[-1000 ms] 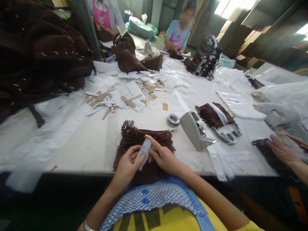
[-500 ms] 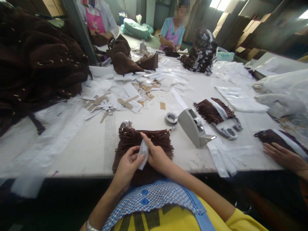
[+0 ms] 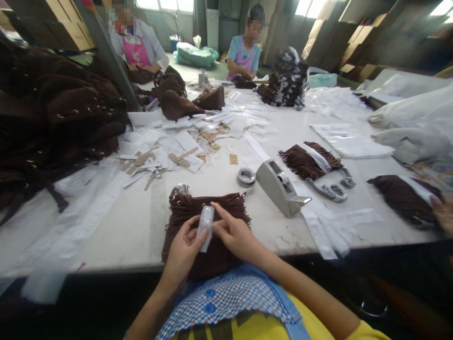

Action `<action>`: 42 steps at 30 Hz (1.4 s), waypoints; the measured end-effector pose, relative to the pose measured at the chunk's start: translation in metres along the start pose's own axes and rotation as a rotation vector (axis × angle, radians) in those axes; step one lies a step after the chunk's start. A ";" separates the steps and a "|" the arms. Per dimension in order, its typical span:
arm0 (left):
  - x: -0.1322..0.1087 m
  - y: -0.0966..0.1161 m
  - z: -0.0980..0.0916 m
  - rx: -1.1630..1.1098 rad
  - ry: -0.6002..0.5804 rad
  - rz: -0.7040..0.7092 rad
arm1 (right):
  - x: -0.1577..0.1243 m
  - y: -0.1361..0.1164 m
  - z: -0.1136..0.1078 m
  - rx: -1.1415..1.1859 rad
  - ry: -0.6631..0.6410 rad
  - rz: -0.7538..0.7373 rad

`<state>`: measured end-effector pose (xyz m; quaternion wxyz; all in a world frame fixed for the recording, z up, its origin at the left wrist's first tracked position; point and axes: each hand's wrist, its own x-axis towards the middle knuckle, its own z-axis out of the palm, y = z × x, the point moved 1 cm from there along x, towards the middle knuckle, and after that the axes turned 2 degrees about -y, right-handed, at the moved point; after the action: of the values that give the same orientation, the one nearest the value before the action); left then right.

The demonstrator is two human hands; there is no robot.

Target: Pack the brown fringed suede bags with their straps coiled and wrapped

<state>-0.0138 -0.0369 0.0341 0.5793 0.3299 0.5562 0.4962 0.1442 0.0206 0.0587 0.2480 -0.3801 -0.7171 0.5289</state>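
Currently, one translucent packet (image 3: 205,223) is held over one brown fringed bag (image 3: 193,208), its long axis running away from the wearer, far end leaning slightly right. The left hand (image 3: 182,248) pinches it between thumb and fingers; the right hand (image 3: 233,232) has fingers at its right edge, though whether they grip I cannot tell. On the surface (image 3: 120,236) are one grey coil (image 3: 246,183), one tape dispenser (image 3: 276,188) and, farther right, two banded bags (image 3: 299,163).
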 end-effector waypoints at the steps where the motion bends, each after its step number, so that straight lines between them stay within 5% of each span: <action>1: -0.001 0.002 -0.001 0.106 0.015 0.031 | -0.002 0.000 -0.003 -0.069 0.032 -0.024; 6: -0.002 0.036 -0.008 0.842 0.295 0.432 | -0.004 0.014 -0.046 -0.373 0.358 -0.104; 8: 0.007 0.055 -0.008 0.956 0.291 0.570 | 0.009 0.026 -0.073 -0.512 0.483 -0.107; 11: 0.040 0.083 -0.008 0.843 0.049 0.513 | 0.044 0.041 -0.108 -0.800 0.490 -0.003; 15: 0.102 0.105 -0.013 0.444 -0.356 0.138 | 0.091 0.052 -0.136 -1.040 0.289 0.299; 17: 0.126 0.108 -0.016 0.533 -0.473 0.104 | 0.108 0.055 -0.140 -1.065 0.258 0.369; 21: 0.144 0.103 -0.015 1.066 -0.622 0.288 | 0.125 0.058 -0.142 -1.089 0.226 0.430; 26: 0.136 0.092 -0.011 1.215 -0.704 0.396 | 0.127 0.044 -0.145 -1.091 0.184 0.336; 30: 0.116 0.086 -0.010 1.061 -0.764 0.423 | 0.134 0.009 -0.132 -0.875 0.190 -0.050; 33: 0.096 0.088 -0.006 1.078 -0.757 0.503 | 0.140 -0.013 -0.105 -0.707 -0.019 -0.355; 36: 0.083 0.091 -0.001 1.152 -0.706 0.592 | 0.144 -0.017 -0.078 -0.706 -0.431 -0.515; 39: 0.083 0.091 -0.001 1.177 -0.642 0.616 | 0.148 -0.010 -0.070 -0.632 -0.764 -0.500; 42: 0.090 0.088 -0.005 1.169 -0.580 0.611 | 0.154 -0.004 -0.079 -0.474 -0.882 -0.317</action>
<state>-0.0471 0.0728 0.0865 0.2678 0.8452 0.4376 0.1497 0.1121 0.1897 0.0800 -0.0932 -0.0538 -0.9020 0.4180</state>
